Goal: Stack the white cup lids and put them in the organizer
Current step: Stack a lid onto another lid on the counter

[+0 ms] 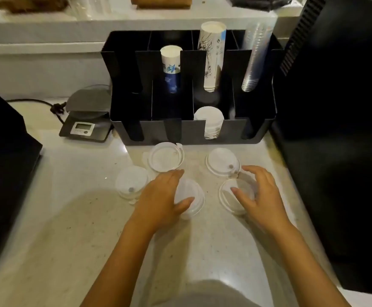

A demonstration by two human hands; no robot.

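Several white cup lids lie on the pale counter in front of the black organizer (258,129). My left hand (160,196) curls around one lid (191,196), thumb at its near rim. My right hand (260,193) arches over an upturned lid (229,196), fingers spread around its edge. Farther back rest an upturned lid (165,158), a lid right way up (221,163) and another lid (130,182) at the left. A stack of white lids (209,120) stands in the organizer's third front slot.
The organizer's rear slots hold a blue-patterned cup stack (171,67), a white printed cup stack (211,56) and clear cups (254,58). A small scale (86,120) with a cable sits left of it. Dark appliances stand at the far left (1,173) and right (340,129).
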